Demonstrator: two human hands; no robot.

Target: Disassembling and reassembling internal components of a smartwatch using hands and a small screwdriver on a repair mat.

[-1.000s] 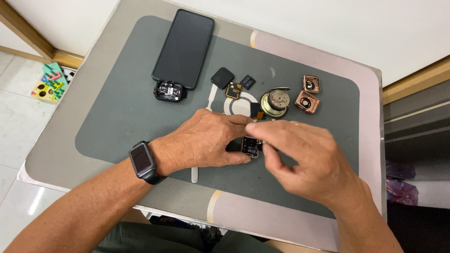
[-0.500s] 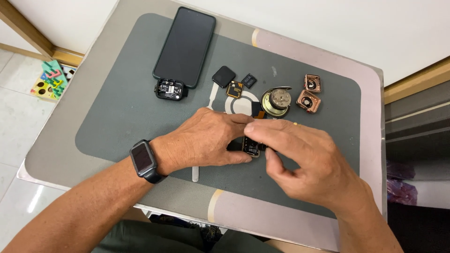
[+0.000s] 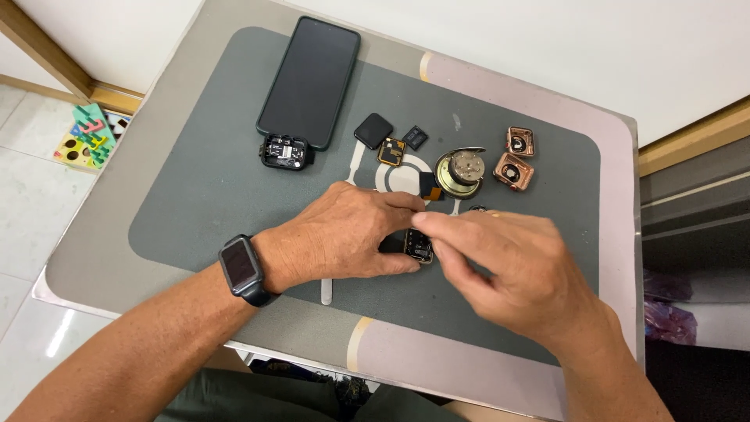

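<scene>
Hands (image 3: 437, 246) amid watch parts (image 3: 512, 160) — phone (image 3: 310, 81)

The small dark rectangular watch body (image 3: 419, 247) is largely covered: the left hand (image 3: 344, 234) hides its left part, the right hand (image 3: 508, 270) its right edge, so only a narrow strip of its open interior shows, detail too fine to read. Whether either grip presses or merely touches it cannot be told. A thin white strip (image 3: 326, 291) emerges below the left hand, its upper length hidden. A small dark item (image 3: 477, 209) behind the right knuckles is mostly concealed. Both forearms are cut off by the lower edge. The colourful toy block (image 3: 86, 137) on the floor is partly behind the desk (image 3: 500, 359).
</scene>
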